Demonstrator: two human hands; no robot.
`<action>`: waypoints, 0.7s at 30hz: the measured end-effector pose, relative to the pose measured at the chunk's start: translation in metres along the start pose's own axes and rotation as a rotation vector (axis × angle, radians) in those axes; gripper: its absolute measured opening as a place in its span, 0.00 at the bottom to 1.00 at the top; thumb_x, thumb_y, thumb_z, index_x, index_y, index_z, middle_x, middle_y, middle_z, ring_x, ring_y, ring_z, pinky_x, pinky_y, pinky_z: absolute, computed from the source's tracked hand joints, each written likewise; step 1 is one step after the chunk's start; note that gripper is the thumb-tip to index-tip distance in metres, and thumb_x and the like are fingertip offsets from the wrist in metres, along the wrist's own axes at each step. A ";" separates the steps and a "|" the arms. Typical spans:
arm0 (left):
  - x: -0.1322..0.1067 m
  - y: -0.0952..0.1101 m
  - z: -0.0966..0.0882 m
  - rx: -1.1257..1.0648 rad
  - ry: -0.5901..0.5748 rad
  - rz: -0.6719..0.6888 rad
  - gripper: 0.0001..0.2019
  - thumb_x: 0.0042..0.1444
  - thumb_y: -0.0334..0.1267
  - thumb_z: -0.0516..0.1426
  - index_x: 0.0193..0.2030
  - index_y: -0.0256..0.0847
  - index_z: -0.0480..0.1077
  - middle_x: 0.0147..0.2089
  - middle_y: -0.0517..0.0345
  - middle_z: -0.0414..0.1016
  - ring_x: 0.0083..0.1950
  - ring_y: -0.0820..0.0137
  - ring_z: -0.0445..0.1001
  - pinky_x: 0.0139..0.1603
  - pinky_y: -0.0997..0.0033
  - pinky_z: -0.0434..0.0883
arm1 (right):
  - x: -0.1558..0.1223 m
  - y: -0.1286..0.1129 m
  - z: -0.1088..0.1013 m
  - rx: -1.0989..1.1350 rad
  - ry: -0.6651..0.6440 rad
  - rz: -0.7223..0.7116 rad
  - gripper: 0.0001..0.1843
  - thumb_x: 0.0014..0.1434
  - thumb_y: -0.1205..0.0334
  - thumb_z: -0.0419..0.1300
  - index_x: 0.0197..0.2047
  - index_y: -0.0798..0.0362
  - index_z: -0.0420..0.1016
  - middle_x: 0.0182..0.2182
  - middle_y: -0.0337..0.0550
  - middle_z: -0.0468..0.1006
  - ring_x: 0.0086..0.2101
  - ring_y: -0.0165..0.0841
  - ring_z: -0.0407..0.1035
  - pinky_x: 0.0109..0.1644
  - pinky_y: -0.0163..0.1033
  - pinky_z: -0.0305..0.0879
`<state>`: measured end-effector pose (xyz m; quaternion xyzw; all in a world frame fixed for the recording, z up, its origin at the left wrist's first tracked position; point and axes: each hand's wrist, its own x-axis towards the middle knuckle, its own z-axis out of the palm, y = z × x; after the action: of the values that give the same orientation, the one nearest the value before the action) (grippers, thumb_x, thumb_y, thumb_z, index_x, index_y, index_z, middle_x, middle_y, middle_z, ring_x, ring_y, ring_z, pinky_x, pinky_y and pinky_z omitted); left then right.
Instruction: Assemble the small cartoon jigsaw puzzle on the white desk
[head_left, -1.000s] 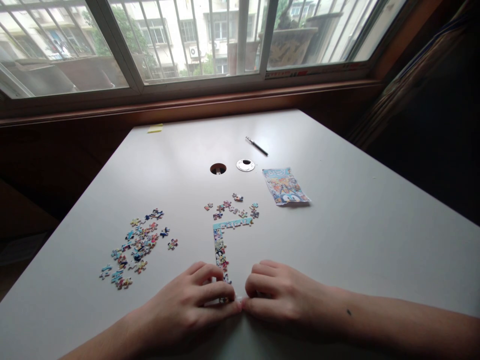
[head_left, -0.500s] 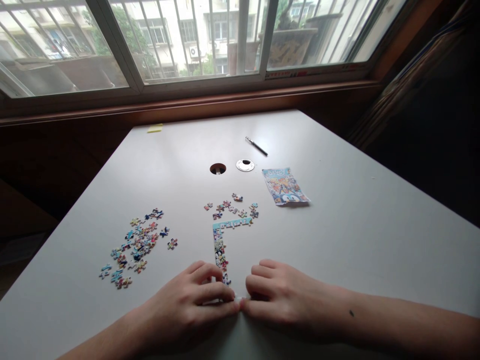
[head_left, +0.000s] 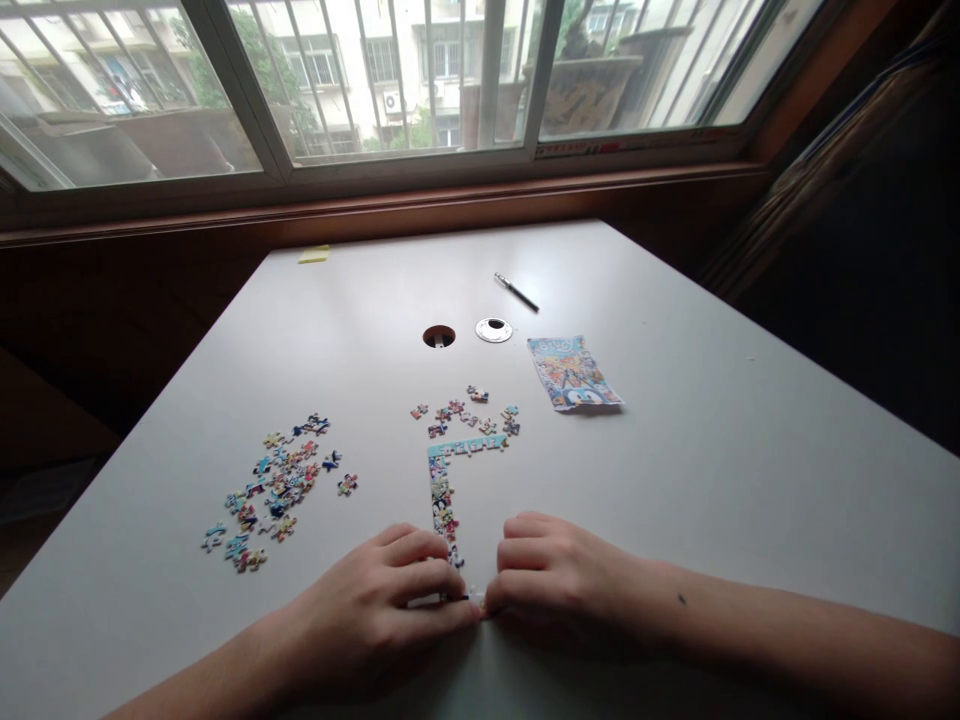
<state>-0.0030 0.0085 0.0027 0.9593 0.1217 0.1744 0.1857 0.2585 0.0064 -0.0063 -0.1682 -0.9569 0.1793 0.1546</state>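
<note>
An L-shaped strip of joined jigsaw pieces [head_left: 442, 490] lies on the white table [head_left: 712, 470], its top bar pointing right and its long side running toward me. My left hand [head_left: 375, 615] and my right hand [head_left: 559, 575] meet fingertip to fingertip at the strip's near end, both with fingers curled and pinching at small pieces there. The pieces under the fingertips are mostly hidden. A scatter of loose pieces [head_left: 465, 412] sits just beyond the strip's top bar.
A larger pile of loose pieces [head_left: 277, 485] lies to the left. A printed picture sheet [head_left: 572, 372] lies at the right, a pen [head_left: 515, 291] behind it, a cable hole [head_left: 439, 336] with its cap [head_left: 493, 330] beside, and a yellow note [head_left: 313, 255] near the window.
Both hands stay pressed together at the strip's near end, with only slight shifts of the fingers. The camera view has tilted a little.
</note>
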 end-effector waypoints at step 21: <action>0.001 0.001 -0.001 0.045 0.015 -0.020 0.12 0.62 0.29 0.52 0.50 0.39 0.70 0.43 0.49 0.74 0.46 0.64 0.68 0.45 0.64 0.68 | 0.001 -0.004 -0.010 -0.122 -0.078 -0.051 0.07 0.65 0.70 0.52 0.43 0.54 0.70 0.30 0.42 0.69 0.30 0.34 0.56 0.35 0.41 0.52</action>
<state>-0.0022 0.0078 0.0047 0.9607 0.1366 0.1768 0.1648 0.2601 0.0065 0.0042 -0.1456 -0.9753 0.1231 0.1113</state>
